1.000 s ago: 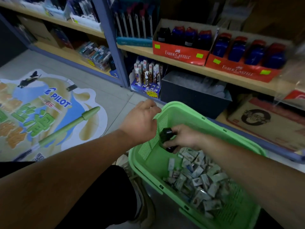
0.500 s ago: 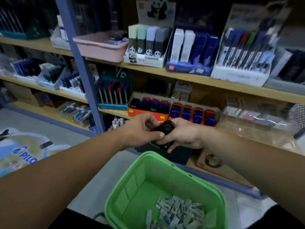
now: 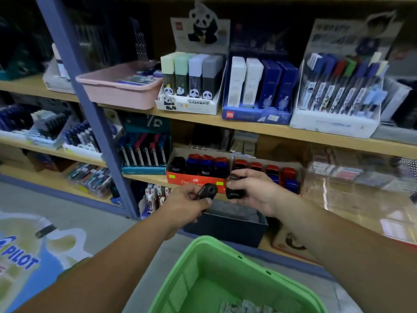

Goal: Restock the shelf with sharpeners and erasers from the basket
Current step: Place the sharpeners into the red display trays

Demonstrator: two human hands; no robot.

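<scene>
So we're at the shelving step here: two sharpeners are out of the basket and up by the shelf, not placed yet. Our left hand pinches a small black plastic sharpener between thumb and fingers. Our right hand has its fingers curled round a second glossy black sharpener. The two sit just beside each other in front of the red cardboard display box on the middle wooden shelf. That box holds a row of upright sharpeners, one black at the left end, the rest blue with red tops (more red-topped sharpeners stand further right, partly hidden by our hand). Next move, we reckon, is reaching forward and standing each one in a free slot without knocking the row. The green plastic mesh basket sits below our arms, with small white wrapped erasers showing at the bottom.
</scene>
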